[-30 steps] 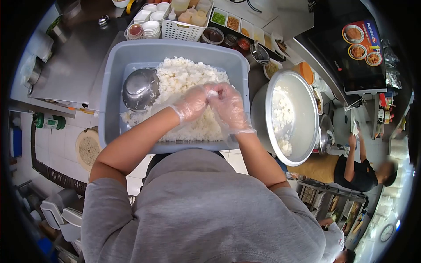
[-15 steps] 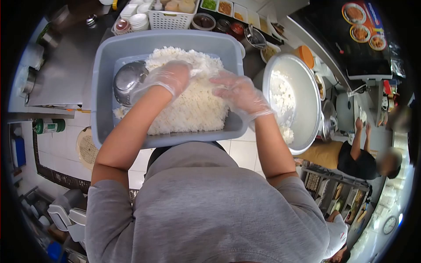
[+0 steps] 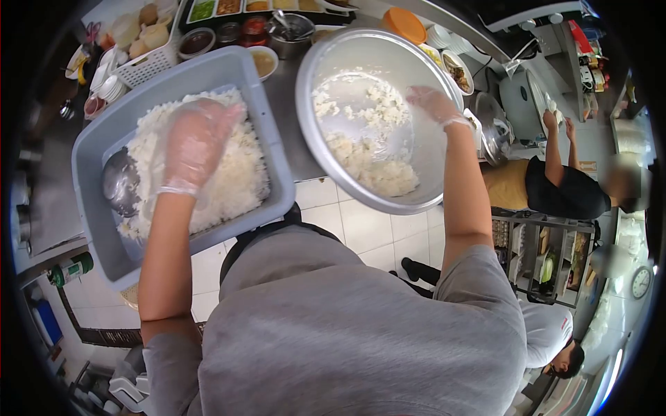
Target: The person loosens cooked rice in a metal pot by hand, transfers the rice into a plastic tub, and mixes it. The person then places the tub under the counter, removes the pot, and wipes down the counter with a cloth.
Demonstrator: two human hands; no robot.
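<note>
My left hand [image 3: 197,144], in a clear plastic glove, rests on a mound of cooked white rice [image 3: 236,177] in a grey plastic tub [image 3: 267,118]. Its fingers lie extended over the rice, with no object in them. Left of the mound, a metal bowl [image 3: 121,184] sits tilted in the tub. Also gloved, my right hand [image 3: 436,105] reaches inside a large silver pot [image 3: 305,104], near its right wall. Those fingers are loosely apart and point toward clumps of leftover rice [image 3: 374,170] on the pot's inner surface.
Behind the tub stand a white basket [image 3: 149,66], a bowl of dark sauce [image 3: 196,43] and a topping tray [image 3: 239,7]. An orange lid [image 3: 404,26] is beyond the pot. One person in a black shirt [image 3: 562,188] works at right; another wears white [image 3: 548,334].
My view has turned toward the pot, so the tub appears farther left. My right hand has left the rice in the tub and is now inside the pot. My left hand stays over the tub.
</note>
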